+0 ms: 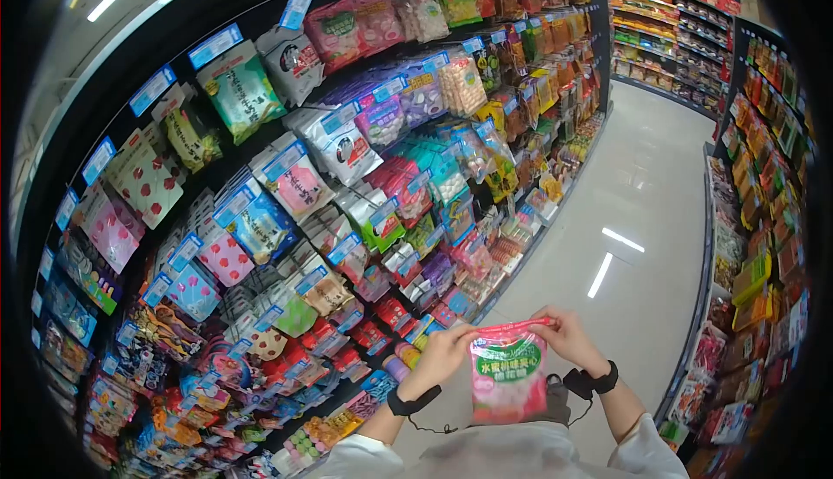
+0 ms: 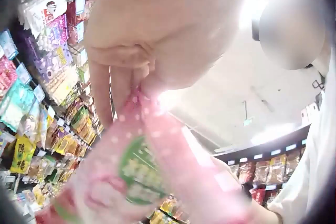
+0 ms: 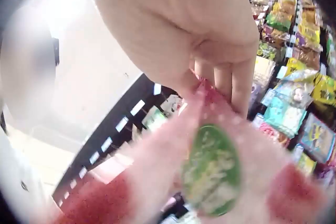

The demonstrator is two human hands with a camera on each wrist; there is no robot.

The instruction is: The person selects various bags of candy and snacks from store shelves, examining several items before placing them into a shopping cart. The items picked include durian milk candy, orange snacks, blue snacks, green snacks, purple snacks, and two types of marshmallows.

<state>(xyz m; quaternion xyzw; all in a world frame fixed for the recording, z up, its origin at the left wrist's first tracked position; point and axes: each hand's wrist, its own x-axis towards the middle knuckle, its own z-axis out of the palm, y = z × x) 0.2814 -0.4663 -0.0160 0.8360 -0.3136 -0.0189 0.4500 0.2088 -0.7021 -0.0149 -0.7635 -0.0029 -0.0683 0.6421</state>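
Note:
A pink bag of marshmallows (image 1: 508,379) with a green oval label hangs upright in front of the body. My left hand (image 1: 442,357) pinches its top left corner. At the top right corner, my right hand (image 1: 568,340) pinches the bag's edge between thumb and fingers. The left wrist view shows the bag (image 2: 139,171) close up, its film gathered into a fold under the left hand (image 2: 163,29). From the right wrist, the bag (image 3: 252,150) spreads down from the right hand's (image 3: 178,24) fingertips, blurred at its lower part.
Along the left runs a tall shelf rack (image 1: 304,175) of hanging snack bags with blue price tags. Another rack (image 1: 755,305) of packaged snacks lines the right. Between them lies a shiny tiled aisle floor (image 1: 638,210), with more shelves (image 1: 668,36) at its far end.

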